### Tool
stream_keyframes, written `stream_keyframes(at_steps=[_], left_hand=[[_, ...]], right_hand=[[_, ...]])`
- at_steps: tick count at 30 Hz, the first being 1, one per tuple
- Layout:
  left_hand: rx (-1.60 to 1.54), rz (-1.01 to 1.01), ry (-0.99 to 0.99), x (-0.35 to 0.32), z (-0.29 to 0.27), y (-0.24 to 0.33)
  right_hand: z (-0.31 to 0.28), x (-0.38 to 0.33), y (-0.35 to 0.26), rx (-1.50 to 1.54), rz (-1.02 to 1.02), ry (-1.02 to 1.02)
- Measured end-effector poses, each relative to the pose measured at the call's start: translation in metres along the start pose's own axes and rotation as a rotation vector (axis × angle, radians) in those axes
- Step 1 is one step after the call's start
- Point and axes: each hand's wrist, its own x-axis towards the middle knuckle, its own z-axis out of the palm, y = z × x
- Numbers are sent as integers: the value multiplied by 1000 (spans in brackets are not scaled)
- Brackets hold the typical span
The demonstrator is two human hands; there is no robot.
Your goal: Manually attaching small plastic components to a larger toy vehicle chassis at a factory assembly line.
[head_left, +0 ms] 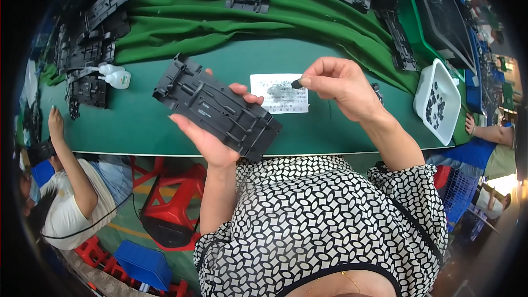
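The black toy-vehicle chassis (217,107) is cradled in the left hand (206,143), gripped along both long edges, left of the printed white card (300,104). A small black plastic piece (297,84) is pinched between the right hand's (344,85) thumb and fingers at the card's right end; whether the card is touched cannot be told. The chassis is probably best kept steady and the piece held lightly by its edge, away from the card's dark smear (278,91). Right of the card, loose pieces (436,107) are held in a white tray (448,91).
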Motion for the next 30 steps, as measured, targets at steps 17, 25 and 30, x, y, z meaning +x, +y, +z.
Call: stream_keyframes(at_steps=[17,25,30], left_hand=[[72,15,-61,-2,11,7],[-1,21,-161,-5,25,6],[-30,18,-165,-7,26,5]], right_hand=[[9,-23,3,-222,-333,15],[14,-25,15,-996,-1385,-47],[16,-27,16,-1058,-1431,-83]])
